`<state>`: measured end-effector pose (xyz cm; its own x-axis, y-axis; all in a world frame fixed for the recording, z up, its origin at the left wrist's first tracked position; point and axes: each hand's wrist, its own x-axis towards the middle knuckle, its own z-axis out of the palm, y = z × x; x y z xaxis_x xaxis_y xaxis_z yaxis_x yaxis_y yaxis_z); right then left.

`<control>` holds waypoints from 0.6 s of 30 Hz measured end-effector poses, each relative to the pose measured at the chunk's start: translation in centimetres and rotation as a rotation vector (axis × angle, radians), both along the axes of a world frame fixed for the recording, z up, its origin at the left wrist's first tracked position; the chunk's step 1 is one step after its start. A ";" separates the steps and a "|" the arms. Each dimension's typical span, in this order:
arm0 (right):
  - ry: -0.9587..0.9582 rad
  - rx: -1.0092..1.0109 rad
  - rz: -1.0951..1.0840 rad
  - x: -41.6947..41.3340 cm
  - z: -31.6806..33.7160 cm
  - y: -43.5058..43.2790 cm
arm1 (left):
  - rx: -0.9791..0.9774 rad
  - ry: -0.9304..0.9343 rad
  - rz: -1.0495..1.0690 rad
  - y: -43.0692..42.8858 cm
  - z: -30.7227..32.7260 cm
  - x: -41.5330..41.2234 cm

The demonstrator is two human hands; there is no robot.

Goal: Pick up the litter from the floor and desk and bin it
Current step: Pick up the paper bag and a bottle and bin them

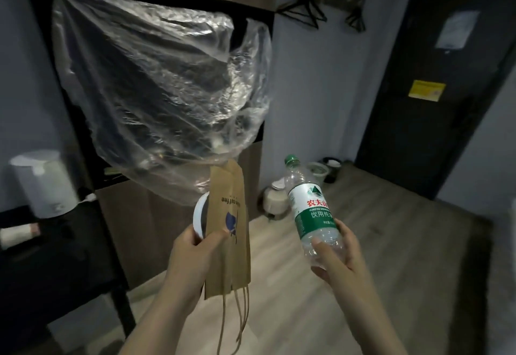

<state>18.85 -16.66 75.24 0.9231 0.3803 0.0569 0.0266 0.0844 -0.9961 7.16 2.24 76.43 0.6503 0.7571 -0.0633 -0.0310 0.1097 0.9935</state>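
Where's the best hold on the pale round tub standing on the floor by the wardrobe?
Probably round its side wall, from above on the open-floor side: the pale round tub stands upright, the wardrobe and wall are close behind it, and something white sits in its top.

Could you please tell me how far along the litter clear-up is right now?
Nothing visibly binned yet. In hand: the left hand grips a flat brown paper bag beneath a billowing clear plastic bag, and the right hand holds a clear plastic bottle with a green label. Still to collect: round takeaway tubs on the wooden floor by the wall.
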 end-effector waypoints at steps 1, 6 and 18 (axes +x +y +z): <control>0.005 -0.002 -0.044 1.1 -0.2 -1.0 | -0.005 0.006 -0.043 -0.5 -0.3 1.9; 0.019 -0.018 -0.235 5.9 -1.6 -3.8 | -0.044 0.034 -0.226 -1.9 -1.6 10.0; -0.015 -0.059 -0.414 19.1 -1.2 5.7 | -0.035 0.045 -0.396 9.5 -2.4 27.2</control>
